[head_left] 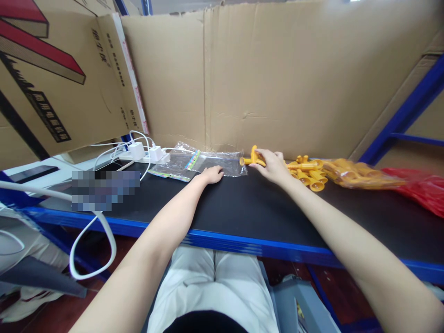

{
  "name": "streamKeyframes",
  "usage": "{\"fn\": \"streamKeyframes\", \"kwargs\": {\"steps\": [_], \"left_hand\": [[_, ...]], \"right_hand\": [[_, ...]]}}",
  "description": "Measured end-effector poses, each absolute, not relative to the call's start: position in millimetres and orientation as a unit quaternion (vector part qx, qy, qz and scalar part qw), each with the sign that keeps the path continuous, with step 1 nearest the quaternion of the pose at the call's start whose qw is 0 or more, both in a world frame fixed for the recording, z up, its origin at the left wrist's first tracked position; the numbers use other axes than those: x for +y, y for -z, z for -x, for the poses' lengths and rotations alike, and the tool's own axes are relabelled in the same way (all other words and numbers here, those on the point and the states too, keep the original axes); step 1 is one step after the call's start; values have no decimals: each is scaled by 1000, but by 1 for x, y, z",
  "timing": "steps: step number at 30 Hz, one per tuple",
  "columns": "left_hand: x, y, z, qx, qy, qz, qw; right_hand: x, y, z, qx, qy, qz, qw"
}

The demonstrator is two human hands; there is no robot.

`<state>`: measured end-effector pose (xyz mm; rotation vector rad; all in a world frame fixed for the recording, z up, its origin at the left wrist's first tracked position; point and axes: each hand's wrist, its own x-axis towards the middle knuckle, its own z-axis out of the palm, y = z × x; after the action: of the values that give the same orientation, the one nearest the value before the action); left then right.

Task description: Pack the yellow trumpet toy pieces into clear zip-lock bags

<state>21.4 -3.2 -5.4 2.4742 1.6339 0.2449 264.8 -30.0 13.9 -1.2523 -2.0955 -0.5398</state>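
Note:
My left hand [212, 175] rests palm down on the lower edge of a clear plastic bag [227, 163] with a colourful printed header. Its fingers lie over the film, not closed around anything I can see. My right hand [272, 166] is closed on a yellow plastic piece [254, 155] with an upright stem and a round cup-like end pointing left, just past the bag's right end. Just right of that hand is a heap of similar yellow plastic pieces [310, 173], some with cup-shaped ends.
More clear bags [169, 166] lie left of my left hand, near a white power strip [161, 158] with chargers and cables. At right are a filled clear bag [360, 175] and red plastic film [419, 187]. Cardboard [277, 78] walls the back; a blue rail [229, 241] edges the black tabletop.

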Motion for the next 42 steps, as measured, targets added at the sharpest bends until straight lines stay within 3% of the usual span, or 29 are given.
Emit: {"fn": "streamKeyframes", "kwargs": {"steps": [7, 11, 21, 29, 42], "left_hand": [[-1, 7, -21, 546, -81, -829, 88], [-2, 6, -22, 547, -76, -829, 87], [1, 8, -21, 546, -83, -830, 81], [0, 5, -21, 554, -94, -824, 72], [-6, -8, -22, 616, -131, -776, 43]], "right_hand": [[-32, -4, -254, -876, 114, 435, 174], [-29, -6, -260, -881, 100, 441, 139], [-25, -22, -306, -774, -4, 633, -4], [-20, -24, -320, -767, -27, 640, 49], [-30, -17, -288, -745, 103, 657, 58]]}}
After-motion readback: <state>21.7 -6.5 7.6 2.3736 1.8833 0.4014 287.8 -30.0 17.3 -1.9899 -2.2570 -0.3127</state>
